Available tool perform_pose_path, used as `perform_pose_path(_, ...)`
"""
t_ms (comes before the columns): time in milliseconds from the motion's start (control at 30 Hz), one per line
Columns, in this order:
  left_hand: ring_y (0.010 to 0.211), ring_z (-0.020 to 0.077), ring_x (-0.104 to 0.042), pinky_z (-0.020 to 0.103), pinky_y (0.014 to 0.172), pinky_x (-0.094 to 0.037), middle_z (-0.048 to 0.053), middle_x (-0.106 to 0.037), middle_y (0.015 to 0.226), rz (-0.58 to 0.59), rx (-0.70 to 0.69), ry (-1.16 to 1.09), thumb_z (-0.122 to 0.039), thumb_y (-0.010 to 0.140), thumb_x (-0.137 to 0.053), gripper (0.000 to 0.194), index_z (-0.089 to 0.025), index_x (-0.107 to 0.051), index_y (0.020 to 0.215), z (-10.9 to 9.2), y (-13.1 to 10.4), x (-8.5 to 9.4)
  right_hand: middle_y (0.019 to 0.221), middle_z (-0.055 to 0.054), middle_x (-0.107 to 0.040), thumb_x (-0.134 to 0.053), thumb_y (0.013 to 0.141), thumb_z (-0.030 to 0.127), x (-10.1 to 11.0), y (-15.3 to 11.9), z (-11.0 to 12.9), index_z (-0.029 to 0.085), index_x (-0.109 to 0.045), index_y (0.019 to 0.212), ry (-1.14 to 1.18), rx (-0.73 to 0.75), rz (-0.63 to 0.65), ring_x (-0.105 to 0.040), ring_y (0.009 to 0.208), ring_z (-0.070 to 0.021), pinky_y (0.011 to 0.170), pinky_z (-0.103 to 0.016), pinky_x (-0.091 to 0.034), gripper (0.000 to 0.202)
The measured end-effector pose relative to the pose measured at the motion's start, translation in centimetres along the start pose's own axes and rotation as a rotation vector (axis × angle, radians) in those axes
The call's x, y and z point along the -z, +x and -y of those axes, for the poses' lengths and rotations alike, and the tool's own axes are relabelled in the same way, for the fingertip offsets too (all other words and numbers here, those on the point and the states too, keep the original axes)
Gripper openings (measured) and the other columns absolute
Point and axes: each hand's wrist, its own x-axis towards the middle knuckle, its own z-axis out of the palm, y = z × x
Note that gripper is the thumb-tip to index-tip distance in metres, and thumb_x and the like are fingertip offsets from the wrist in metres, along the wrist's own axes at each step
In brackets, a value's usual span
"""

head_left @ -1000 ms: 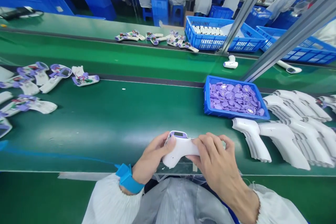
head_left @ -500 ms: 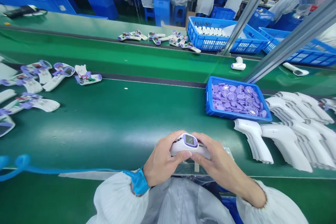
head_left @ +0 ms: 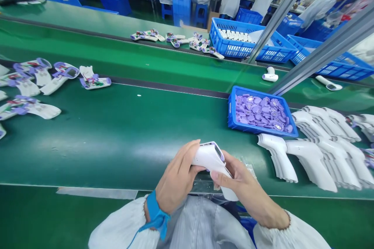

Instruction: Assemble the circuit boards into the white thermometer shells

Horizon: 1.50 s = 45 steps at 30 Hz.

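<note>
Between my two hands is a white infrared thermometer (head_left: pixel 210 159) with a purple-rimmed screen, tilted so that its white side faces me and its handle slants down to the right. My left hand (head_left: pixel 179 177) wraps the head end, fingers over the top edge. My right hand (head_left: pixel 241 179) grips the body near the handle, its thumb pressed on the white side. Around the left wrist is a blue band (head_left: pixel 157 214). Under the hands, a clear plastic piece on the bench is partly hidden.
To the right are a blue tray (head_left: pixel 233 122) of purple parts and stacked white shells (head_left: pixel 311 159). Opened thermometer halves (head_left: pixel 41 107) with wiring lie at left. Behind the green belt (head_left: pixel 117 60) stand blue crates (head_left: pixel 228 50), a metal post (head_left: pixel 324 54) and co-workers in white.
My hands have turned the thermometer from screen facing up to its white side facing me, handle now downward right. My right hand has shifted lower along the body.
</note>
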Motion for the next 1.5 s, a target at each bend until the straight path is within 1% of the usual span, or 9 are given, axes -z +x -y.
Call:
perform_pose_path(300, 0.135, 0.0248, -0.047, 0.038, 0.111, -0.045, 0.019, -0.052, 0.14, 0.008, -0.061, 0.128, -0.029, 0.1, -0.049, 0.048, -0.009, -0.036, 0.142, -0.2, -1.3, 0.3, 0.086, 0.0, -0.06, -0.073, 0.081, 0.05, -0.6, -0.9, 0.1, 0.025, -0.065, 0.12, 0.119, -0.155, 0.027, -0.048, 0.069, -0.0116, 0.067, -0.026, -0.042, 0.047)
perform_pose_path(467, 0.133, 0.024, -0.049, 0.038, 0.11, -0.046, 0.017, -0.053, 0.14, 0.064, -0.016, 0.072, -0.031, 0.1, -0.047, 0.046, -0.013, -0.035, 0.141, -0.1, -1.0, 0.5, 0.108, -0.004, -0.062, -0.07, 0.084, 0.051, -1.2, -1.1, -0.4, 0.026, -0.061, 0.126, 0.032, -0.07, 0.008, -0.054, 0.094, -0.018, 0.083, -0.03, -0.043, 0.05)
perform_pose_path(633, 0.136, 0.0237, -0.045, 0.04, 0.113, -0.041, 0.014, -0.048, 0.145, 0.089, 0.055, -0.038, -0.031, 0.101, -0.046, 0.047, -0.018, -0.033, 0.143, 0.3, -1.1, 0.5, 0.097, -0.003, -0.062, -0.061, 0.09, 0.052, -0.3, -1.2, -0.6, 0.025, -0.06, 0.124, -0.147, -0.02, 0.051, -0.054, 0.088, -0.0182, 0.077, -0.031, -0.044, 0.043)
perform_pose_path(767, 0.108, 0.0199, -0.063, 0.032, 0.092, -0.05, 0.003, -0.066, 0.121, 0.357, 0.227, -0.265, -0.045, 0.093, -0.06, 0.046, -0.024, -0.048, 0.132, -0.4, 0.2, 2.3, 0.111, -0.004, -0.06, -0.058, 0.094, 0.045, 1.2, -1.1, -0.7, 0.028, -0.06, 0.125, -0.392, 0.184, 0.163, -0.056, 0.097, -0.0186, 0.083, -0.031, -0.045, 0.035)
perform_pose_path(867, 0.073, 0.0149, -0.062, 0.027, 0.066, -0.046, -0.003, -0.068, 0.086, 0.502, 0.352, -0.282, -0.051, 0.088, -0.064, 0.032, -0.023, -0.061, 0.103, -1.7, 2.1, 3.4, 0.121, -0.005, -0.057, -0.052, 0.097, 0.046, 0.3, 0.1, -0.2, 0.03, -0.055, 0.129, -0.405, 0.381, -0.017, -0.056, 0.107, -0.0179, 0.085, -0.029, -0.046, 0.036)
perform_pose_path(933, 0.068, 0.0145, -0.059, 0.026, 0.061, -0.043, -0.003, -0.067, 0.081, 0.469, 0.385, -0.258, -0.044, 0.086, -0.066, 0.027, -0.021, -0.059, 0.096, -2.4, 3.1, 3.3, 0.089, -0.002, -0.06, -0.047, 0.099, 0.047, -1.4, 1.6, 0.2, 0.023, -0.064, 0.093, -0.46, 0.475, -0.283, -0.057, 0.081, -0.0139, 0.07, -0.027, -0.044, 0.03)
perform_pose_path(1067, 0.068, 0.0184, -0.065, 0.027, 0.058, -0.044, 0.002, -0.07, 0.083, 0.499, 0.283, -0.176, -0.023, 0.08, -0.06, 0.022, -0.019, -0.055, 0.101, -3.0, 4.0, 1.9, 0.051, 0.003, -0.033, -0.049, 0.098, 0.038, -4.6, 4.4, 0.7, 0.02, -0.032, 0.049, -0.78, 0.708, -0.672, -0.03, 0.05, -0.0093, 0.052, -0.031, -0.026, 0.055)
perform_pose_path(1233, 0.069, 0.0322, -0.068, 0.038, 0.059, -0.047, 0.014, -0.072, 0.078, 0.527, 0.224, 0.187, -0.02, 0.079, -0.051, 0.024, -0.013, -0.058, 0.101, -2.5, 4.7, 1.1, 0.046, 0.002, -0.032, -0.043, 0.099, 0.03, -4.7, 6.4, 0.9, 0.02, -0.029, 0.045, -0.786, 0.858, -0.822, -0.027, 0.045, -0.0082, 0.049, -0.032, -0.02, 0.057)
perform_pose_path(1500, 0.067, 0.0255, -0.069, 0.032, 0.059, -0.048, 0.008, -0.072, 0.078, 0.502, 0.211, 0.081, -0.028, 0.083, -0.054, 0.017, -0.017, -0.058, 0.096, -2.8, 5.5, 1.1, 0.05, 0.001, -0.044, -0.046, 0.099, 0.028, -3.3, 6.3, 1.1, 0.019, -0.043, 0.05, -0.836, 0.865, -0.809, -0.038, 0.049, -0.0088, 0.054, -0.03, -0.026, 0.05)
